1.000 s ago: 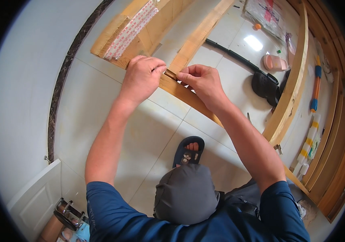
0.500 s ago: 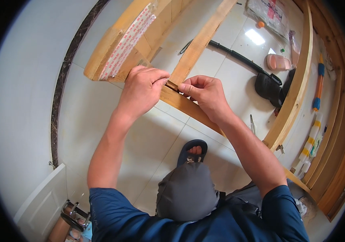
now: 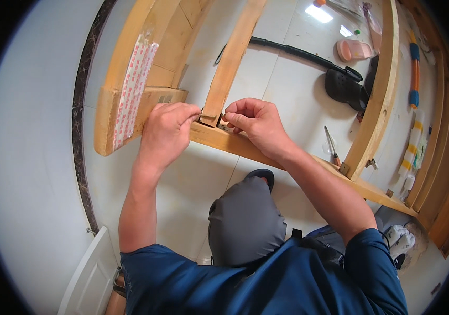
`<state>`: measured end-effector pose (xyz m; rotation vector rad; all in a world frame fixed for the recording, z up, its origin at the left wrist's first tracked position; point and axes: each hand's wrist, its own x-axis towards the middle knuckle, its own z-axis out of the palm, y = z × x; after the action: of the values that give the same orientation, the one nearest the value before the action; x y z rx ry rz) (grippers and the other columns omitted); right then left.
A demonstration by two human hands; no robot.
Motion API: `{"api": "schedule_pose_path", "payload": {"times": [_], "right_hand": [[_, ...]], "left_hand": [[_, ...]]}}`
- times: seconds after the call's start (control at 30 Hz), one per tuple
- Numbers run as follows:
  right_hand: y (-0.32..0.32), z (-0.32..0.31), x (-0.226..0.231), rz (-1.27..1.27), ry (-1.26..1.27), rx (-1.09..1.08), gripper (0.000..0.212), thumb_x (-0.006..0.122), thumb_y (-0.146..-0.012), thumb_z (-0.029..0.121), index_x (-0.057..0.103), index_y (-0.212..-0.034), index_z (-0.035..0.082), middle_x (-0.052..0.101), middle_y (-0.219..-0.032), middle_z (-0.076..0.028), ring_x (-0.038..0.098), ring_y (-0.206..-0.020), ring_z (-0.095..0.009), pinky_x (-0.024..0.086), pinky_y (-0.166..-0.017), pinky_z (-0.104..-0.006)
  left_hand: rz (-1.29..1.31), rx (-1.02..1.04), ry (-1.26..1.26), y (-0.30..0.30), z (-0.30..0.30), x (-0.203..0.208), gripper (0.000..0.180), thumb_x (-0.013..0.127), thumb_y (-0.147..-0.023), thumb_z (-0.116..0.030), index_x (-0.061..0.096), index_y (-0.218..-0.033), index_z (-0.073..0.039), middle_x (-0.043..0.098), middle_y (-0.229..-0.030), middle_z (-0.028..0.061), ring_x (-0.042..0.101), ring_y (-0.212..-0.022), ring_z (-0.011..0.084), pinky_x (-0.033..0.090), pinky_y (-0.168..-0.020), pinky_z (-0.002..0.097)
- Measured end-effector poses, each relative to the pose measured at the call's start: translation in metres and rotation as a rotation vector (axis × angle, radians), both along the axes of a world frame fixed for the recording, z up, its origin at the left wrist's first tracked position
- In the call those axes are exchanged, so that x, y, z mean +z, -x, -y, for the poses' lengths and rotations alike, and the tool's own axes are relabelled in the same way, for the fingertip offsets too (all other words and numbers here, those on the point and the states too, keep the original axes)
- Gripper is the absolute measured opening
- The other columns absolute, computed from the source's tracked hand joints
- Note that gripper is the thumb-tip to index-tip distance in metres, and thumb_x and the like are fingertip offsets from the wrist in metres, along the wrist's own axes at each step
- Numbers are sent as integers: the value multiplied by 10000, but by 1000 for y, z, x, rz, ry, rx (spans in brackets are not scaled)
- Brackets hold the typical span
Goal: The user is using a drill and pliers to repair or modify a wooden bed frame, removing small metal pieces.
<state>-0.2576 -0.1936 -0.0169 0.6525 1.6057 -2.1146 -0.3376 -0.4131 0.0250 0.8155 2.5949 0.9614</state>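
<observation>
A wooden crossbar (image 3: 233,58) meets a wooden rail (image 3: 240,145) of a large frame, and a small dark bracket (image 3: 217,121) shows around the bar's end. My left hand (image 3: 165,128) is on the left of this joint, its thumb and fingers pinched together at the bracket's edge. On the right, my right hand (image 3: 260,123) hovers just over the rail with thumb and forefinger pinched close to the bracket. Whatever either pinch holds is too small or hidden to make out.
A thick wooden post (image 3: 111,105) with patterned tape stands left of my hands. On the tiled floor lie a black tube (image 3: 293,51), a dark cap (image 3: 342,86), a pink slipper (image 3: 354,50) and a screwdriver-like tool (image 3: 332,146). Another crossbar (image 3: 377,100) runs at the right.
My view has turned, so the frame appears shifted. Both hands stay at the joint; the crossbar's end and dark bracket show more plainly between them, with the right fingers slightly farther from my left.
</observation>
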Motion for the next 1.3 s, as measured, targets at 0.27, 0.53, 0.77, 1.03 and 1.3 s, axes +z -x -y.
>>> {"api": "schedule_pose_path", "payload": {"times": [0.27, 0.53, 0.77, 1.03, 1.3], "right_hand": [[4, 1, 7, -34, -27, -139, 122, 701, -983, 80, 712, -1002, -40, 720, -878, -49, 642, -777, -92, 542, -700, -274], [-3, 0, 9, -61, 50, -67, 172, 733, -940, 111, 725, -998, -51, 728, -865, -47, 628, -777, -98, 523, -712, -282], [3, 1, 12, -189, -190, 106, 161, 747, -870, 129, 734, -885, -31, 716, -812, -37, 614, -756, -103, 516, -690, -298], [-17, -30, -3, 33, -68, -32, 147, 717, -860, 116, 738, -880, -28, 701, -802, -47, 636, -734, -115, 530, -638, -278], [-6, -29, -17, 42, -243, 135, 209, 702, -836, 135, 790, -906, -41, 726, -730, -122, 682, -664, -160, 559, -664, -328]], "left_hand": [[-223, -178, 16, 9, 2, 4, 182, 734, -849, 63, 759, -1002, -32, 771, -935, 109, 725, -882, 314, 547, -880, 418], [-387, -250, 58, 0, -6, 7, 239, 740, -825, 83, 728, -1035, -32, 762, -937, 105, 722, -870, 307, 558, -906, 444], [-366, -179, -32, -12, -3, -6, 226, 738, -855, 73, 733, -1059, -23, 763, -949, 119, 723, -868, 306, 558, -891, 443], [-275, 126, -35, -31, -11, -26, 223, 692, -965, -114, 754, -1150, -4, 781, -977, 120, 713, -972, 293, 417, -1170, 478], [-268, 136, -20, -32, -15, -33, 173, 663, -932, -79, 754, -1064, -14, 764, -943, 123, 708, -946, 298, 434, -1130, 485]]}}
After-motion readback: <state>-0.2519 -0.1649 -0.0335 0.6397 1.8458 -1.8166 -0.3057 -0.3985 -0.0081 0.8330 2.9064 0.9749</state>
